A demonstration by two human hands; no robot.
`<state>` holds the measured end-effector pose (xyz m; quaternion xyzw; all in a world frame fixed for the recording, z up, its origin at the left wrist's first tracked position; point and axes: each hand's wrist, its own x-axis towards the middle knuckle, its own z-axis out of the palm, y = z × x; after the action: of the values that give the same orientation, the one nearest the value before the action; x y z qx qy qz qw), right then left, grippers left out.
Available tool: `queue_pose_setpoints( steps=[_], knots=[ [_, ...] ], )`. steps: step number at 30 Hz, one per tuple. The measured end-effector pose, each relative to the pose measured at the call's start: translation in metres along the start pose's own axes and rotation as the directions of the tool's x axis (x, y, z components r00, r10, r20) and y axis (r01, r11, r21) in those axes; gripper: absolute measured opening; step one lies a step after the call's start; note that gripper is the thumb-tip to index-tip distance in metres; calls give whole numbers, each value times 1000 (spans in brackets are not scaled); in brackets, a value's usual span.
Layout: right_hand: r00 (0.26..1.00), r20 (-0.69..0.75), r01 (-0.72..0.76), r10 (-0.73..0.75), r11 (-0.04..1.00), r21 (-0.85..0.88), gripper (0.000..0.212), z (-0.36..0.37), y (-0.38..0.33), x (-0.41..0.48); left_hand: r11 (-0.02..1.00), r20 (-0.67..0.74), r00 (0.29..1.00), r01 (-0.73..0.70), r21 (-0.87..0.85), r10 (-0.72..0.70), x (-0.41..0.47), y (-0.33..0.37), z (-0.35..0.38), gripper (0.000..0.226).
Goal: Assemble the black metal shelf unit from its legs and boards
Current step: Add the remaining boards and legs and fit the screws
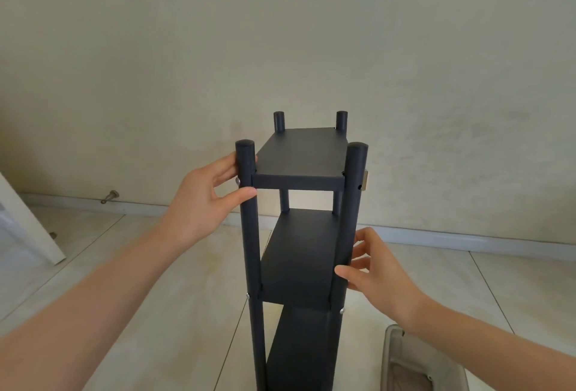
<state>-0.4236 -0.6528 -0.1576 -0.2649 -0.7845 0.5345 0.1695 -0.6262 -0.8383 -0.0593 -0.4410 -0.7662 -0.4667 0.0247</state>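
The black metal shelf unit [299, 253] stands upright on the floor, with round legs and three boards in sight. Silver screw heads show at the joints. My left hand [205, 200] grips the near left leg [249, 234] just below the top board [300, 156], thumb in front and fingers behind. My right hand [378, 269] holds the near right leg [350, 219] beside the middle board [299, 259], thumb on the leg's front, fingers spread along its outer side. A small brass-coloured piece [367, 179] sticks out at the top right joint.
Pale floor tiles [174, 297] surround the unit. A beige wall with a skirting board stands right behind it. A white door edge [28, 228] and a metal door stop [109, 196] are at the left. A grey bin or bag rim [414, 362] sits at bottom right.
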Motion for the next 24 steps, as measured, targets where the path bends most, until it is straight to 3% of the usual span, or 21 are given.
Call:
queue_pose_setpoints(
  steps=[13,24],
  knots=[
    [995,84,62,-51,989,-131,34,8,10,-15,994,-102,988,112,-18,-113,-44,-2,13,59],
    [984,164,105,-63,960,-258,32,14,10,-23,981,-197,961,188,-40,-192,-73,-4,17,45]
  ],
)
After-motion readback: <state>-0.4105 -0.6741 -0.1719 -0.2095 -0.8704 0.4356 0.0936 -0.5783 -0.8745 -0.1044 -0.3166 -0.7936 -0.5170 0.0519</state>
